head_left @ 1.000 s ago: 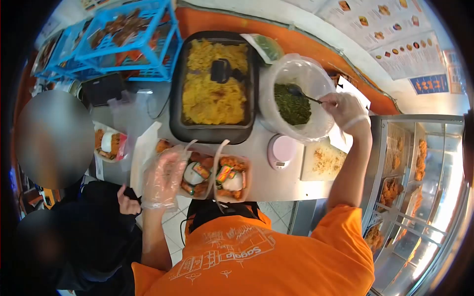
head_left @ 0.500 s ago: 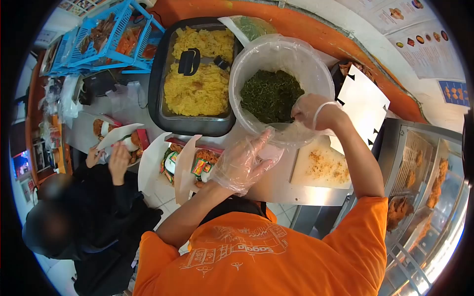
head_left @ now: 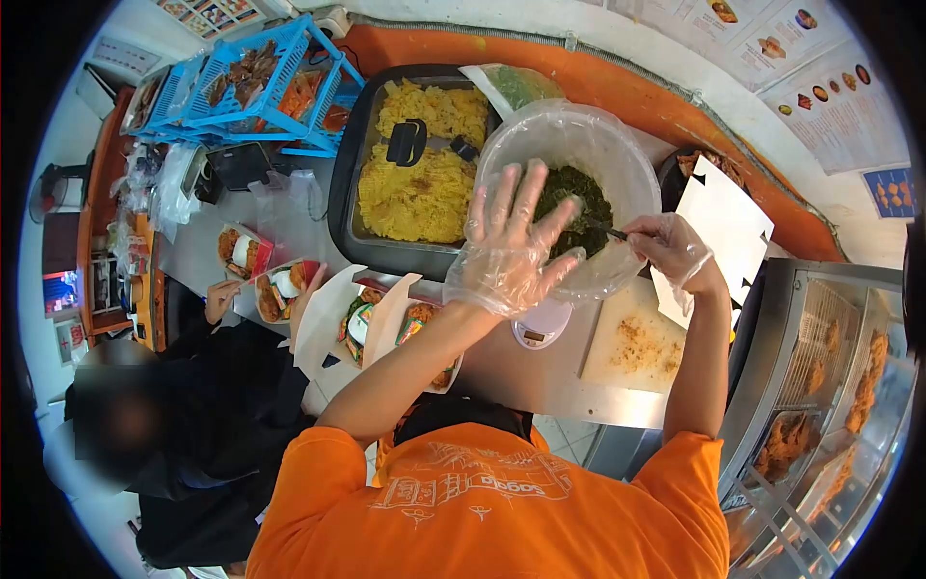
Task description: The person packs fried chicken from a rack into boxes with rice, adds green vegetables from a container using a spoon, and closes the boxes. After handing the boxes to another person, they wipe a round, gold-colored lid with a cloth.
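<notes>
A large clear plastic bucket (head_left: pixel 632 174) holds chopped dark leafy greens (head_left: pixel 590 185). My left hand (head_left: pixel 516 236), in a thin plastic glove, is open with fingers spread over the near left side of the bucket, hiding part of the greens. At the right rim, my gloved right hand (head_left: pixel 673 253) is closed around a thin dark utensil handle (head_left: pixel 612 232) that points into the greens; its far end cannot be made out. Below the bucket, on the counter, stands a small white kitchen scale (head_left: pixel 540 326), partly hidden by my left hand.
Left of the bucket stands a black electric pan (head_left: pixel 342 217) of yellow rice (head_left: pixel 415 198). Open food boxes (head_left: pixel 323 314) line the counter's front, near a co-worker's hand (head_left: pixel 224 297). A crumb-covered cutting board (head_left: pixel 627 338) and a heated display case (head_left: pixel 810 347) are at right.
My left hand has risen from in front of the bucket to over its left side, uncovering the scale. My right hand has drawn back to the rim, and a dark handle now shows in it.
</notes>
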A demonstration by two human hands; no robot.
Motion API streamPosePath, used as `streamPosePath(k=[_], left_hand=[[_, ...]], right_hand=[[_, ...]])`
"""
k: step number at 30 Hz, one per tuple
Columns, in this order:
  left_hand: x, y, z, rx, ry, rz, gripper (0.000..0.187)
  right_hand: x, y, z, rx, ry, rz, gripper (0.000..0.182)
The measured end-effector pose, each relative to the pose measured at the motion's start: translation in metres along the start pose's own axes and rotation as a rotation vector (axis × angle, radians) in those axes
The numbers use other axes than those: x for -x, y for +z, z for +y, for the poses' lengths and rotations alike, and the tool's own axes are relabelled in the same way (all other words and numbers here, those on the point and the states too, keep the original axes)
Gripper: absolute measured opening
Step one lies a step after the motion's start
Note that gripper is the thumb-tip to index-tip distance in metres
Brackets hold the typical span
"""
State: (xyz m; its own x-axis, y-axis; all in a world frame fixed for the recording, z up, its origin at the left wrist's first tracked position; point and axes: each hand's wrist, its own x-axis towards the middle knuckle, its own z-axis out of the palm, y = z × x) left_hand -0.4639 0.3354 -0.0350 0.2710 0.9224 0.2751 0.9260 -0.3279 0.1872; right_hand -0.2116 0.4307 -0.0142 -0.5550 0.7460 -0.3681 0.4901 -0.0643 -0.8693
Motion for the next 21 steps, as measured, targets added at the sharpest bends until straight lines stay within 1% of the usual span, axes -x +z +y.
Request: streamPosePath(k=[1, 2, 3, 4, 6, 7, 9, 10, 11, 12, 13, 14, 15, 16, 17, 18, 19, 20, 21], left_hand=[[-0.001, 0.004, -0.002, 0.033, -0.052, 0.05, 0.064], [-0.004, 0.005, -0.003, 0.067, -0.103, 0.098, 0.065], [-0.004, 0.005, -0.005, 0.055, -0.098, 0.11, 0.068], [-0.003, 0.003, -0.007, 0.058, -0.096, 0.114, 0.068], [0.0, -0.002, -0.01, 0.13, -0.103, 0.143, 0.069], [0.003, -0.006, -0.012, 0.127, -0.114, 0.149, 0.069], [0.015, -0.017, -0.02, 0.174, -0.092, 0.161, 0.069], [0.021, -0.024, -0.027, 0.148, -0.125, 0.169, 0.069], [0.029, -0.03, -0.034, 0.235, -0.116, 0.213, 0.069], [0.04, -0.038, -0.044, 0.309, -0.115, 0.26, 0.069], [0.05, -0.043, -0.055, 0.391, -0.146, 0.348, 0.068], [0.06, -0.054, -0.068, 0.459, -0.19, 0.428, 0.058], [0.073, -0.058, -0.084, 0.485, -0.263, 0.453, 0.056], [0.089, -0.064, -0.102, 0.523, -0.327, 0.482, 0.054], [0.105, -0.078, -0.121, 0.491, -0.414, 0.448, 0.051], [0.118, -0.09, -0.136, 0.476, -0.489, 0.411, 0.048], [0.133, -0.088, -0.153, 0.583, -0.59, 0.531, 0.045], [0.15, -0.089, -0.171, 0.615, -0.656, 0.591, 0.044], [0.167, -0.09, -0.189, 0.626, -0.741, 0.599, 0.044]], right_hand=[[0.005, 0.0, -0.001, 0.008, -0.003, 0.007, 0.02], [0.01, 0.001, -0.001, -0.037, 0.055, 0.047, 0.019], [0.015, 0.001, -0.002, -0.085, 0.115, 0.085, 0.019], [0.019, 0.002, -0.004, -0.081, 0.115, 0.089, 0.019], [0.023, 0.004, -0.007, -0.053, 0.136, 0.162, 0.018], [0.025, 0.005, -0.008, -0.045, 0.131, 0.153, 0.018], [0.027, 0.008, -0.006, 0.027, 0.144, 0.244, 0.018], [0.028, 0.008, -0.008, 0.019, 0.204, 0.261, 0.019], [0.027, 0.008, 0.003, 0.089, 0.118, 0.299, 0.02], [0.024, 0.003, 0.009, 0.127, 0.129, 0.243, 0.021], [0.022, 0.002, 0.028, 0.109, 0.111, 0.314, 0.022], [0.019, 0.001, 0.014, 0.064, 0.197, 0.262, 0.022], [0.017, -0.005, 0.018, -0.037, 0.13, 0.206, 0.023], [0.013, -0.007, 0.015, -0.074, 0.146, 0.2, 0.024], [0.01, -0.012, 0.014, -0.045, 0.072, 0.167, 0.025], [0.007, -0.006, -0.003, -0.034, 0.062, 0.184, 0.024], [-0.001, 0.0, -0.013, -0.06, 0.004, 0.153, 0.023], [-0.007, 0.005, -0.025, -0.084, -0.051, 0.131, 0.022], [-0.012, 0.021, -0.049, -0.112, -0.031, 0.132, 0.022]])
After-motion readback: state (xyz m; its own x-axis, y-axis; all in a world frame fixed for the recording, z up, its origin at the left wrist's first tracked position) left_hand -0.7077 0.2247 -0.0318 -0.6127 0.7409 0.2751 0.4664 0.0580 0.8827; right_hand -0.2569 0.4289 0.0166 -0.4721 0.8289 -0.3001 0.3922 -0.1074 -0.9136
